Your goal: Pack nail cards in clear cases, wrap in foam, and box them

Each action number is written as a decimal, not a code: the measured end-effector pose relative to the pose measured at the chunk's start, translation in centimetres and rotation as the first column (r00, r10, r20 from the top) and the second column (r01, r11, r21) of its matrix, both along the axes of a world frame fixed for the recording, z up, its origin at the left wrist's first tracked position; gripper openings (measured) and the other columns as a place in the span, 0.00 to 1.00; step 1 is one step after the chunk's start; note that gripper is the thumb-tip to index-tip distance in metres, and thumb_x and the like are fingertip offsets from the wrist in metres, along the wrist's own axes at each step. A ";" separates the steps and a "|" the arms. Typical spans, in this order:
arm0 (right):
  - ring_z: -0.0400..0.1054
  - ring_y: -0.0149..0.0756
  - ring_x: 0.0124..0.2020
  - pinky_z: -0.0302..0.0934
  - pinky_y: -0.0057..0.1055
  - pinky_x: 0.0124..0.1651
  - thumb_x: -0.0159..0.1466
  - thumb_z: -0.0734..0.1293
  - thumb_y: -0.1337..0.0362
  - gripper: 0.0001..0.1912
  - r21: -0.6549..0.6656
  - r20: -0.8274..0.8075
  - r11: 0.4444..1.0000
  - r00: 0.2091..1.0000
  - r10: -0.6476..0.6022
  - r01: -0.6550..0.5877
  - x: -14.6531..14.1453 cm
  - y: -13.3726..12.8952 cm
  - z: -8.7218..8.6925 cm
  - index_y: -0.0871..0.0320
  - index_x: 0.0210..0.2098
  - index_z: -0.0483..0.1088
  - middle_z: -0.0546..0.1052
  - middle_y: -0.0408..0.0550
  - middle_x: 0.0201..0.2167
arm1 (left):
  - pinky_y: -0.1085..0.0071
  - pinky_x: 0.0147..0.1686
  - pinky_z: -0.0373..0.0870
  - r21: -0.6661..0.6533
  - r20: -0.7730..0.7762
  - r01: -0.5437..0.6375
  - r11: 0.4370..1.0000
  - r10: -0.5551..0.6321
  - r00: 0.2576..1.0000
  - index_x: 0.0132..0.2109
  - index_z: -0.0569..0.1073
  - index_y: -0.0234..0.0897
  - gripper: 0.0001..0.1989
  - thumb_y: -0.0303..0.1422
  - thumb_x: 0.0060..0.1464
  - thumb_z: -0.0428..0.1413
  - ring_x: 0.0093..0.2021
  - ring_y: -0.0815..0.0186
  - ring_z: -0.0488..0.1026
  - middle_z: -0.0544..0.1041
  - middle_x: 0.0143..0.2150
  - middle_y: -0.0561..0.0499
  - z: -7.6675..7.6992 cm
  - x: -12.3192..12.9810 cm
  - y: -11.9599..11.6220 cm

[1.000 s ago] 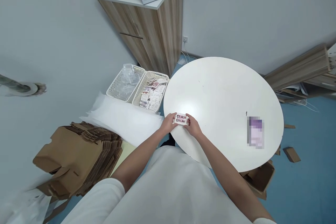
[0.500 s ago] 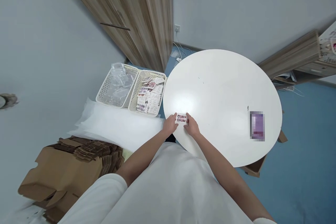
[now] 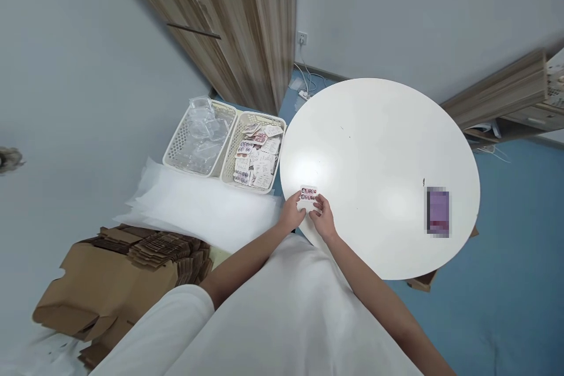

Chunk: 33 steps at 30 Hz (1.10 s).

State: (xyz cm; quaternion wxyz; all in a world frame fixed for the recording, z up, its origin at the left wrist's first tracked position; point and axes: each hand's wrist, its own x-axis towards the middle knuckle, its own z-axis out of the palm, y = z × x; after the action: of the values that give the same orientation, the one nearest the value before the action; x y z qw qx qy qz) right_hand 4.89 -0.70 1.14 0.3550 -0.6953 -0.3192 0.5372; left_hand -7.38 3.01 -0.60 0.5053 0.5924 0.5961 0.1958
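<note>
A small white card (image 3: 308,194) with two rows of dark and pink oval pieces is held up over the near left edge of the round white table (image 3: 374,147). My left hand (image 3: 291,212) grips its left side, fingers closed on it. On the right side, my right hand (image 3: 323,218) holds it between thumb and curled fingers. To the left of the table, a white basket (image 3: 228,179) contains many similar cards (image 3: 263,161). Beside it, another basket (image 3: 174,144) holds clear plastic boxes (image 3: 205,132).
White sheets (image 3: 198,202) lie below the baskets. Folded brown cardboard (image 3: 114,282) is stacked at the lower left. A blurred purple item (image 3: 439,211) rests on the table's right side. A wood-grain cabinet (image 3: 247,35) stands behind the baskets.
The card now shows more of its white lower part below the rows. My right hand's fingers have spread along its side. The whole view has shifted slightly.
</note>
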 end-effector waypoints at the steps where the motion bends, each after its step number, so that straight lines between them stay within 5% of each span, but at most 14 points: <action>1: 0.58 0.37 0.51 0.60 0.37 0.49 0.49 0.61 0.69 0.34 0.002 -0.001 1.000 1.000 0.003 -0.003 -0.2 0.4 0.0 0.51 0.55 0.50 0.59 0.50 0.55 | 0.62 0.48 0.65 0.003 -0.002 -0.010 1.000 0.010 1.000 0.57 0.57 0.36 0.31 0.23 0.44 0.52 0.51 0.61 0.65 0.65 0.54 0.44 0.0 -0.2 0.2; 13: 0.57 0.37 0.53 0.56 0.38 0.53 0.49 0.62 0.68 0.37 0.019 -0.117 1.000 0.993 0.011 -0.008 -2.8 6.2 -0.1 0.51 0.57 0.47 0.57 0.50 0.56 | 0.59 0.54 0.57 0.067 -0.087 -0.045 0.997 0.051 0.995 0.59 0.53 0.31 0.35 0.22 0.42 0.52 0.56 0.56 0.59 0.62 0.56 0.40 0.0 -2.2 5.6; 33: 0.58 0.37 0.52 0.57 0.39 0.52 0.49 0.63 0.66 0.36 0.036 -0.116 0.999 0.992 0.044 -0.040 -2.1 6.1 0.4 0.50 0.56 0.49 0.56 0.49 0.57 | 0.60 0.54 0.57 0.089 -0.102 -0.066 0.994 0.075 0.992 0.60 0.52 0.34 0.34 0.24 0.44 0.52 0.56 0.57 0.58 0.61 0.57 0.42 0.3 -2.5 5.9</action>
State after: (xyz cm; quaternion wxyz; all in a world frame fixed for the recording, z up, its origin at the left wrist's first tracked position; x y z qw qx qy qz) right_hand 2.75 5.43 1.58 0.3734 -0.6499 -0.3214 0.5787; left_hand -9.87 8.90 -0.28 0.4403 0.6015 0.6336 0.2071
